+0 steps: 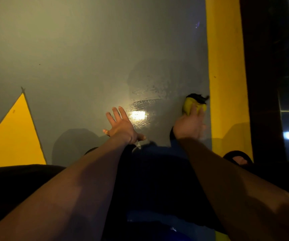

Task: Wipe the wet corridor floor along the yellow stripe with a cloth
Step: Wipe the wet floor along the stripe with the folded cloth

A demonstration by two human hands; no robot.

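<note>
Cloth (pixel 195 104) under right hand (pixel 189 125) (floor (pixel 88 58) wet)

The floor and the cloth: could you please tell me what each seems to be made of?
Floor: apparently grey painted or coated concrete with a smooth finish; the wet patch mirrors a lamp. Stripe: looks like yellow paint. Cloth: soft yellow fabric with a dark edge, bunched under the right hand; the weave is too blurred to tell.

Under me is a grey corridor floor (pixel 70 58), its wet patch (pixel 145 103) shining where a light glares off it. My yellow cloth (pixel 190 104) lies on the floor just beside the yellow stripe (pixel 225 75). My left hand (pixel 121 126) rests flat, fingers spread. A yellow triangle (pixel 15 136) is painted at left.
</note>
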